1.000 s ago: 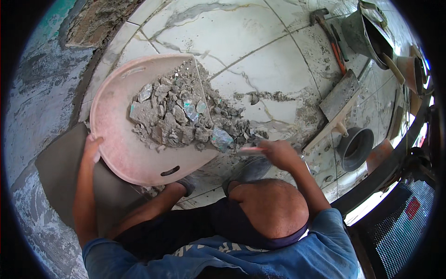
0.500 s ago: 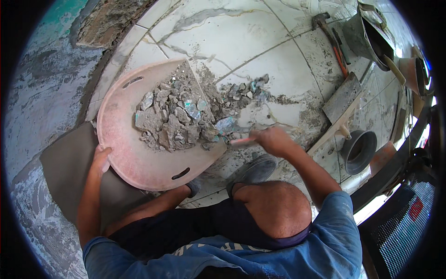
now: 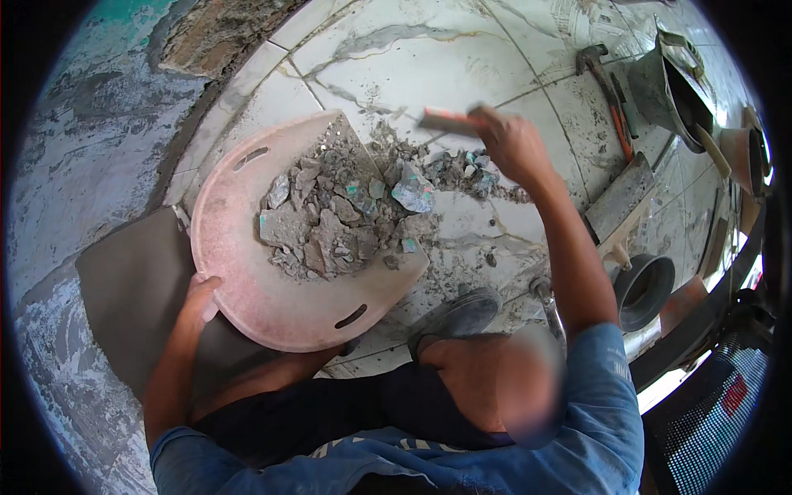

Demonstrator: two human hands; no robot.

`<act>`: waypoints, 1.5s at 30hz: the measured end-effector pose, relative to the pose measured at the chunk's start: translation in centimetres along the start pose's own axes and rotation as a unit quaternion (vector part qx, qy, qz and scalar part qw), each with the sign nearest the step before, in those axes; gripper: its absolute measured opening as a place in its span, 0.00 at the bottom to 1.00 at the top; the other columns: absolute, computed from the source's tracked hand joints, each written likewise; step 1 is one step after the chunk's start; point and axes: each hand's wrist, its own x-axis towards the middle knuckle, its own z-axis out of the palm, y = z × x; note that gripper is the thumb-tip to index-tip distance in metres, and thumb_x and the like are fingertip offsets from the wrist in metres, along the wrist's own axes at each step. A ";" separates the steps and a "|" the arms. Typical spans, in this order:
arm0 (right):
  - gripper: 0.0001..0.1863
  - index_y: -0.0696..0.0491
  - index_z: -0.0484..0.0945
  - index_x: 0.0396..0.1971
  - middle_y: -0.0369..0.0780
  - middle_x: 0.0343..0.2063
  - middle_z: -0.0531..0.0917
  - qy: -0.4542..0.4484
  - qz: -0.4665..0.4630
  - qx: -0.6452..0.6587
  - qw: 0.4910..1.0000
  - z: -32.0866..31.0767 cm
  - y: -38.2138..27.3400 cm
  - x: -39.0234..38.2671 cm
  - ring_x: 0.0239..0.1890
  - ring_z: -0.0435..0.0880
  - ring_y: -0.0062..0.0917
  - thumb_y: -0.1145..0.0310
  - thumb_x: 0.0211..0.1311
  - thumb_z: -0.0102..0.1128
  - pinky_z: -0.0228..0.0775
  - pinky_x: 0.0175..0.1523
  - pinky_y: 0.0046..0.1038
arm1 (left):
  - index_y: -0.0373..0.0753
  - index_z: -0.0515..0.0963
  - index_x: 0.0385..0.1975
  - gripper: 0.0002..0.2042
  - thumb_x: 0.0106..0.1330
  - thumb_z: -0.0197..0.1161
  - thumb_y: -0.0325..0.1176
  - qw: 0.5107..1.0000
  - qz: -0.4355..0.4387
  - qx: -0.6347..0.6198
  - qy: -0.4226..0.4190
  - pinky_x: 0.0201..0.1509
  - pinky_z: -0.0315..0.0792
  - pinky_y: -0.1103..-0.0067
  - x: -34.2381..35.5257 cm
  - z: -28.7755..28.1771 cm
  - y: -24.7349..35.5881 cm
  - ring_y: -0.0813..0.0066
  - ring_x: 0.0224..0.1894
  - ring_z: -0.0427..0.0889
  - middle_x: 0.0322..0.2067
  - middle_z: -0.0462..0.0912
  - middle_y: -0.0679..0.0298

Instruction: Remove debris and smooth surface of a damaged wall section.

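Note:
My left hand (image 3: 200, 299) is closed on the near-left rim of a pale pink, shallow plastic pan (image 3: 221, 239) with slotted handholds and a straight-cut right side. Grey rubble (image 3: 318, 223) is heaped in the pan, spilling over its straight edge. One large chunk with bluish patches (image 3: 412, 188) lies by that edge. Farther right, loose debris (image 3: 470, 169) trails across the floor. Above it, my right hand (image 3: 513, 147) grips a flat hand tool (image 3: 450, 122) with a reddish-orange top and a dark underside. The tool is blurred, so its exact kind is unclear.
Dusty marble-look tiles (image 3: 396, 66) cover the floor. At the right lie a hammer (image 3: 612, 99), a tilted bucket (image 3: 660, 82), a flat metal blade (image 3: 620, 194) and a round grey container (image 3: 648, 289). A grey board (image 3: 132, 305) lies beside the scraped wall (image 3: 91, 157) at left.
My right hand has swung away from me with the tool, from the pan's near-right corner to above the floor debris. The bluish chunk sits farther from me. My left hand still holds the rim.

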 end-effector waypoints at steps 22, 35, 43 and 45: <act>0.25 0.63 0.66 0.55 0.51 0.42 0.80 0.214 0.283 0.165 0.920 1.7 14.3 -13.1 0.44 0.80 0.37 0.64 0.63 0.54 0.68 0.50 0.31 | 0.32 0.61 0.59 0.34 0.54 0.69 0.37 0.838 0.478 0.251 -0.085 0.65 0.58 0.68 0.5 26.2 4.9 0.56 0.62 0.64 0.58 0.65 0.47; 0.18 0.55 0.70 0.51 0.55 0.27 0.80 0.080 0.199 0.428 0.878 13.8 -6.1 -6.2 0.30 0.81 0.48 0.70 0.61 0.49 0.72 0.35 0.42 | 0.30 0.71 0.51 0.21 0.70 0.49 0.43 0.950 0.306 -0.046 0.050 0.59 0.64 0.73 5.7 39.4 5.1 0.63 0.51 0.74 0.48 0.76 0.51; 0.11 0.48 0.71 0.40 0.47 0.24 0.80 -0.045 -0.052 0.249 0.966 11.7 -16.4 -5.7 0.25 0.81 0.43 0.74 0.56 0.51 0.72 0.30 0.42 | 0.29 0.74 0.40 0.15 0.66 0.50 0.37 0.881 0.277 -0.205 0.325 0.48 0.68 0.72 4.0 21.4 2.9 0.68 0.39 0.74 0.38 0.77 0.57; 0.13 0.45 0.73 0.41 0.43 0.23 0.81 0.000 -0.097 0.161 0.982 10.5 -14.7 -3.1 0.25 0.82 0.38 0.74 0.55 0.51 0.74 0.30 0.38 | 0.28 0.72 0.44 0.13 0.65 0.53 0.32 0.816 0.313 -0.053 0.483 0.53 0.66 0.70 3.6 18.2 2.3 0.61 0.44 0.73 0.42 0.75 0.52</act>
